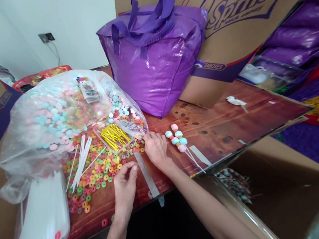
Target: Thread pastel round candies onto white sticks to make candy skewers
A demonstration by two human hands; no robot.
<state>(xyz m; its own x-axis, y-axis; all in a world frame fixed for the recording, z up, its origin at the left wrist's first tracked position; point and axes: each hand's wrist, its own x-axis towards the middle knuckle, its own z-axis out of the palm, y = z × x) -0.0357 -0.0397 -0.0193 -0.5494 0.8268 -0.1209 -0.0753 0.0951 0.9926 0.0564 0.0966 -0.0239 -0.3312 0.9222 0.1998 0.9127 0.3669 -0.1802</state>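
My left hand (pixel 126 186) hovers over the near edge of the loose ring candies (pixel 107 165), thumb and forefinger pinched together; whatever may be between them is too small to see. My right hand (pixel 156 150), fingers curled down, is at the corner of a small printed plastic packet (pixel 130 129); its fingertips are hidden. Left of that packet, gold twist ties (pixel 114 136) fill a clear tray (pixel 97 133). To the right of my right hand lie candy skewers (pixel 179 141) of pastel and orange pieces on white sticks. White sticks (pixel 81 160) rest on the ring candies.
A clear bag of pastel candies (pixel 54 114) spreads across the table's left. Bagged white sticks (pixel 41 217) lie nearer. Behind stand a purple bag (pixel 157 67) and a large cardboard box (pixel 239 10). Tape strips (pixel 147 175) cross the wooden-patterned tabletop (pixel 222 128). An open box (pixel 278 183) is below right.
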